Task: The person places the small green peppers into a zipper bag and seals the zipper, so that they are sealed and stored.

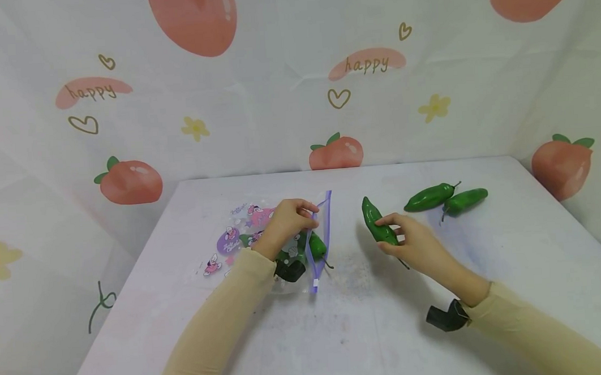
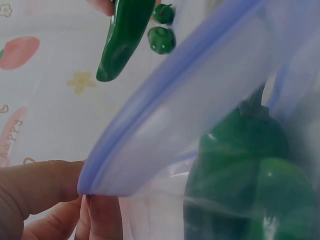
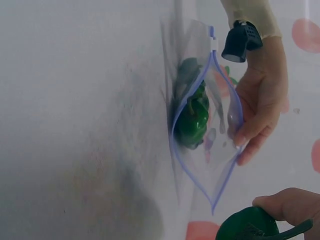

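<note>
My left hand [image 1: 294,219] pinches the upper lip of a clear zip bag [image 1: 328,220] with a purple seal and printed cartoon figures. In the right wrist view the bag's mouth gapes, and green peppers [image 3: 192,122] lie inside it, stems toward the opening. To the right of the bag, my right hand [image 1: 410,238] grips a long green pepper [image 1: 376,223] between thumb and fingers, above the table and apart from the bag. The left wrist view shows the pinched purple seal [image 2: 165,80] up close, with bagged peppers [image 2: 240,175] behind the plastic.
Two more green peppers [image 1: 431,196] [image 1: 465,200] lie side by side at the back right of the white table [image 1: 349,332]. A patterned cloth [image 1: 276,109] hangs behind the table. Black wrist cameras [image 1: 447,317] sit at both cuffs.
</note>
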Tool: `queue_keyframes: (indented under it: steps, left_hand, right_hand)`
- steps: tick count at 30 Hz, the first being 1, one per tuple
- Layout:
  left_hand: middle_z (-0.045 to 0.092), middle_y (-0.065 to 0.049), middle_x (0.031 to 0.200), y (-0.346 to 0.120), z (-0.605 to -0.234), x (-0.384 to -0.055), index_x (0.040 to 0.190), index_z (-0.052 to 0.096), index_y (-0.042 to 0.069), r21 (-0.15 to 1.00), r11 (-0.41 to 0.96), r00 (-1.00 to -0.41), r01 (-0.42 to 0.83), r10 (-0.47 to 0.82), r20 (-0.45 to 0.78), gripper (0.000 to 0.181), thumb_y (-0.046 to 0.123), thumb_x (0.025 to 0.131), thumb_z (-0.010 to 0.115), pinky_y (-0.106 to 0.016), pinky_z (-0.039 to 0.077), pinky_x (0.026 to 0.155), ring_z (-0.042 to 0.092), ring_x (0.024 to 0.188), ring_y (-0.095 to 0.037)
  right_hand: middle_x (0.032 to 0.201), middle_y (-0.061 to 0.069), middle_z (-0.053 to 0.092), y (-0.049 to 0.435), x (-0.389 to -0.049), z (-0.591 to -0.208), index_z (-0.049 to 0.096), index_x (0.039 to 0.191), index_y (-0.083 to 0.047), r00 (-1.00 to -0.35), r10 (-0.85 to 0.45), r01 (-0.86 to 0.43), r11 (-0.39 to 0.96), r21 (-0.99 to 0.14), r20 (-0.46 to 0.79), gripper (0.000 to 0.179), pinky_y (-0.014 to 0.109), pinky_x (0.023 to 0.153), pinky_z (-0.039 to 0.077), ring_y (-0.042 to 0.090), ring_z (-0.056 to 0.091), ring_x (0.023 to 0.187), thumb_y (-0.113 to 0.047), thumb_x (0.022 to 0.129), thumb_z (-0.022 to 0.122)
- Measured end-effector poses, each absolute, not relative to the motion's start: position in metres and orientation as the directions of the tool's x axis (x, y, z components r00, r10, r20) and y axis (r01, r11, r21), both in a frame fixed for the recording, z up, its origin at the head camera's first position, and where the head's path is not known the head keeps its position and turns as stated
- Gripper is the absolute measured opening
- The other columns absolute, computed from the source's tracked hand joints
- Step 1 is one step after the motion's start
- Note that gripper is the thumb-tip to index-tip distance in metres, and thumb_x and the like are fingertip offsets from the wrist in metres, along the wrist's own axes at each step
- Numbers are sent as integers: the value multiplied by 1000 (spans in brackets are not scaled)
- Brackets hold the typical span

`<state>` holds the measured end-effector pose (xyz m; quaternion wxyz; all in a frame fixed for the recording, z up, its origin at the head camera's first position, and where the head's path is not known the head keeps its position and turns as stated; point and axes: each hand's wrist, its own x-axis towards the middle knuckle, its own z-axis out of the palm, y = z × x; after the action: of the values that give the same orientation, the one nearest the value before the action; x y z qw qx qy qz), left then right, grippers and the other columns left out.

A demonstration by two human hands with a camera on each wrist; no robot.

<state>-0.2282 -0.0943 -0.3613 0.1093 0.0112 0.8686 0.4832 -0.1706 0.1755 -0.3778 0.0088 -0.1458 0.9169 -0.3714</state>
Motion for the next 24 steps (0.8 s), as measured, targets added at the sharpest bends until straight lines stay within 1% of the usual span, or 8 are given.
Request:
queue_keyframes:
  steps: [5,10,16,24]
  left_hand:
    - [63,-6,86,-94,-361,-228,113,68,3,841,535,-977,-79,128,-173,31,7,83,73,-26,53,70,60,73,-17]
    - [63,-6,86,-94,-362,-229,112,68,2,845,531,-978,-65,133,-159,31,6,82,73,-26,53,69,61,72,-16]
    - [63,-7,86,-94,-363,-229,113,68,3,838,541,-979,-66,129,-160,31,7,82,73,-26,53,70,61,73,-16]
    - [63,-7,87,-94,-364,-229,113,68,2,837,544,-977,-60,140,-160,32,6,82,73,-26,52,69,60,73,-15]
  right_hand:
    - [120,19,59,168,-169,-381,60,120,-8,-946,-307,-290,667,-686,102,37,37,70,54,39,60,106,-11,85,72]
    - [116,20,60,160,-169,-385,60,119,-7,-936,-338,-310,649,-695,101,37,35,69,54,36,61,102,-11,84,73]
    - [118,20,59,153,-165,-389,60,117,-7,-925,-370,-320,641,-698,84,36,34,68,54,35,60,102,-11,84,74]
    - [115,16,61,148,-162,-393,61,117,-8,-914,-399,-329,643,-692,64,36,32,69,51,29,58,98,-11,84,73]
